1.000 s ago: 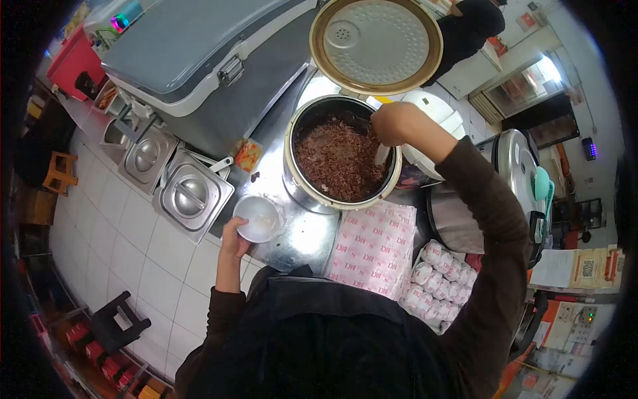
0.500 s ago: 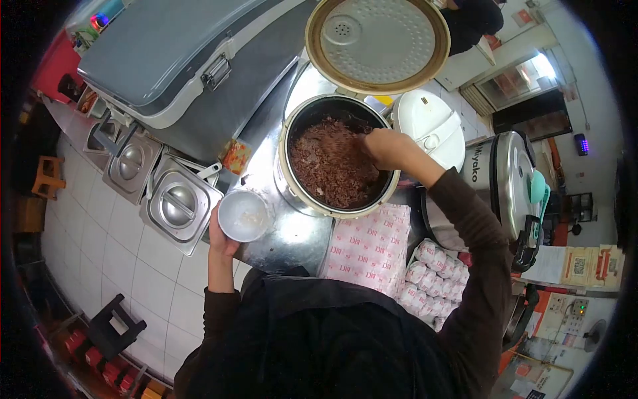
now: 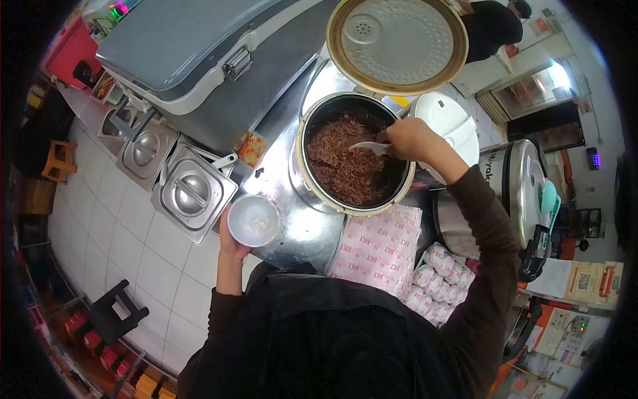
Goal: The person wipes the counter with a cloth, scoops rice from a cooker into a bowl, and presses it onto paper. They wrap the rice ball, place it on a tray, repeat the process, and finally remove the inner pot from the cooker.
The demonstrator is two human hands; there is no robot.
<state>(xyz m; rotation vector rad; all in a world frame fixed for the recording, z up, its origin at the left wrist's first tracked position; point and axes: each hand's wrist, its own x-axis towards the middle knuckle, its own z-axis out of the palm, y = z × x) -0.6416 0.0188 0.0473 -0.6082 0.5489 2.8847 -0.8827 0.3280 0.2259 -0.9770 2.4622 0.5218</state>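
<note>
My right hand (image 3: 415, 139) is closed on a white rice paddle (image 3: 371, 147), over the right side of an open rice cooker (image 3: 304, 178). The paddle's blade shows above reddish-brown rice (image 3: 345, 166) that fills much of the dark pot. My left hand (image 3: 232, 243) grips a pale bowl (image 3: 254, 221) from its left side, near the counter's front edge. A few light grains or smears lie in the bottom of the bowl. The cooker's round lid (image 3: 399, 45) stands raised behind the pot.
Printed wrapping paper (image 3: 375, 246) and several wrapped bundles (image 3: 438, 282) lie before the cooker. A second large cooker (image 3: 475, 199) stands right, a grey cool box (image 3: 193, 53) back left. Lidded steel pans (image 3: 193, 196) sit left. A person in black (image 3: 492, 30) is at the back.
The paddle's blade, blurred in the rice before, now shows clearly above it, and my right hand has lifted slightly. The whole view has shifted, so things appear further right. The left hand still holds the bowl.
</note>
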